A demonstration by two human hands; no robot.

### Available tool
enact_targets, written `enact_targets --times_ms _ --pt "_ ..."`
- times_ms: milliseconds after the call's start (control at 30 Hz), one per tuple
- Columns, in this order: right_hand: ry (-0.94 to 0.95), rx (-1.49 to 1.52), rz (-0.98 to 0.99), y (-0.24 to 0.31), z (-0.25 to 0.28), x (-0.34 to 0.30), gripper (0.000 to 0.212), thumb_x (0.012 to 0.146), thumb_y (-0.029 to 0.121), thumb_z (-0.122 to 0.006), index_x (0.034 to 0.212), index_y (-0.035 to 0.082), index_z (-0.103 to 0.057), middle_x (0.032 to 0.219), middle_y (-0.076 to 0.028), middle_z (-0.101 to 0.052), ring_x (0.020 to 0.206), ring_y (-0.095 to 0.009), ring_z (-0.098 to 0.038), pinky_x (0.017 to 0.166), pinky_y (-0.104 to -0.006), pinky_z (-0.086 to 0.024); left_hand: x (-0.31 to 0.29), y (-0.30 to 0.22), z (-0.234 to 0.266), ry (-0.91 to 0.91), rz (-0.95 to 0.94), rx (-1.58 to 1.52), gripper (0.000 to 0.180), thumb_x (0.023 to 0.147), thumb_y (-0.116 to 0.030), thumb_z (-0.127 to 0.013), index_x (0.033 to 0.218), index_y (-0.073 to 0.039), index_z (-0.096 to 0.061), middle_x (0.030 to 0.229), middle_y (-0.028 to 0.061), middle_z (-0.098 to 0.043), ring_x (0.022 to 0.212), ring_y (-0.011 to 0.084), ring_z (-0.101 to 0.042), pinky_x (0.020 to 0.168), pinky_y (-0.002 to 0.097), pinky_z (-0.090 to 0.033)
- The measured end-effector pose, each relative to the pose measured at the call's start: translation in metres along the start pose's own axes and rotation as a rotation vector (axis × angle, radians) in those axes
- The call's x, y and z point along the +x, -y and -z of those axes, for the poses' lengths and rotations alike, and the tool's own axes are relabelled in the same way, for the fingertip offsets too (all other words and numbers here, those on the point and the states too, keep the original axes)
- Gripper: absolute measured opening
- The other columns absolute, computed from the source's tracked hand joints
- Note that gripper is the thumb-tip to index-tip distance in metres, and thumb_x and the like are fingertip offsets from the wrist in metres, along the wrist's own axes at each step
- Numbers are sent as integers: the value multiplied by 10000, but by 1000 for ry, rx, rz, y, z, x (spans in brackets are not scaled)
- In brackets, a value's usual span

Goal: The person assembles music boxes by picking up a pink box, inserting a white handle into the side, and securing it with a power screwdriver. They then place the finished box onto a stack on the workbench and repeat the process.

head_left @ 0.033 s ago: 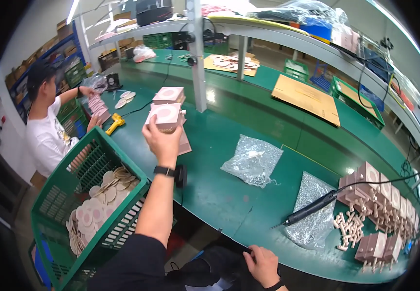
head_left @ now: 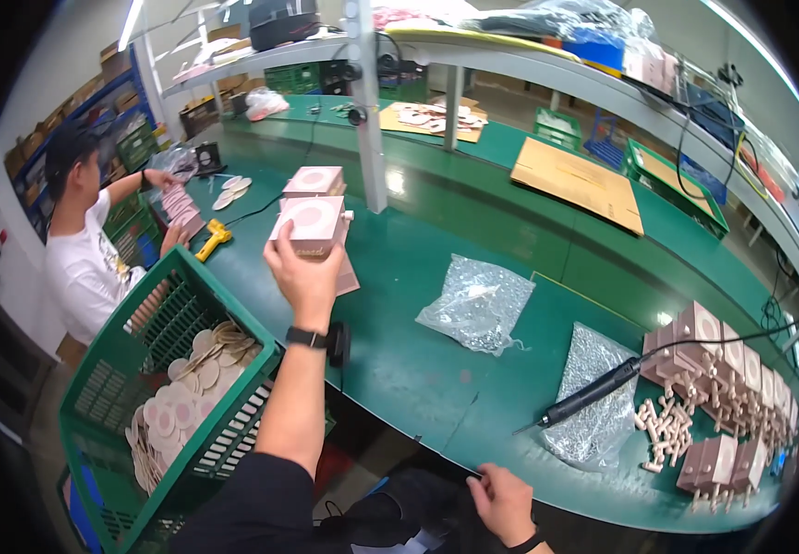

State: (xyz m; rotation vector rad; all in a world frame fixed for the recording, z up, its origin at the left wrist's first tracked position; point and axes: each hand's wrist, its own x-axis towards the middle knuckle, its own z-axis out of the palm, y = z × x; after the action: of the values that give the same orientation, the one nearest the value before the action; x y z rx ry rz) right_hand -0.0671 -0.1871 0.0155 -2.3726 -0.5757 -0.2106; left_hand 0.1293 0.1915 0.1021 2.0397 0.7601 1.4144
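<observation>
A pink box with a round ring mark on its top face and a small pale knob on its right side is in my left hand, fingers closed round its near side. Directly behind it stands a similar pink box. A flat pink piece shows partly below the held box, mostly hidden. My right hand rests by the bench's front edge, loosely bent, thumb apart from the fingers, with nothing visible in it.
A green crate of pale discs stands left. Bubble-wrap bags, a black corded screwdriver, loose pegs and pegged pink boxes lie right. A yellow tool lies near a co-worker. A metal post rises ahead.
The whole view has shifted slightly to the left. My right hand has moved a little along the bench edge; my left hand keeps its hold on the pink box.
</observation>
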Motion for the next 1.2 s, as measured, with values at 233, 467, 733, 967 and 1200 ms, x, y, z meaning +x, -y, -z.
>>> enact_targets --times_ms 233,467,733,967,1200 --pt "-263 118 -146 -1 48 39 697 684 93 -858 1284 0 -515 1074 -137 -593 891 -251 -622 766 -333 -513 -55 -30 51 964 156 -995 726 739 -293 -780 1345 -14 -491 1292 165 -546 1172 284 -565 1012 380 -443" --pt "-174 49 79 12 38 50 868 618 161 -907 1355 -7 -480 1301 -202 -573 1145 -358 -602 941 -406 -510 -129 -26 33 2106 821 -1023 696 879 -460 -586 1367 31 -508 1309 155 -581 1213 226 -553 1025 347 -424" --pt "-295 -7 43 19 -7 15 670 656 135 -871 1239 -23 -581 1040 -159 -694 870 -309 -700 744 -357 -549 -182 -59 15 1975 758 -783 597 1036 -482 -397 1306 16 -588 1294 142 -606 1214 226 -552 1049 354 -400" --pt "-422 -153 -83 13 1 29 493 725 68 -819 1168 -20 -622 912 -116 -714 775 -274 -712 666 -327 -547 -215 -78 6 1628 675 -916 633 1055 -516 -329 1362 -2 -536 1368 158 -546 1351 230 -417 1116 390 -316" --pt "-639 -151 -304 -33 71 4 302 830 38 -743 1114 -4 -648 883 -144 -706 696 -240 -687 633 -314 -539 -200 -55 37 1511 306 -999 753 993 -494 -523 1526 -21 -279 1521 190 -378 1419 287 -355 1116 448 -355"
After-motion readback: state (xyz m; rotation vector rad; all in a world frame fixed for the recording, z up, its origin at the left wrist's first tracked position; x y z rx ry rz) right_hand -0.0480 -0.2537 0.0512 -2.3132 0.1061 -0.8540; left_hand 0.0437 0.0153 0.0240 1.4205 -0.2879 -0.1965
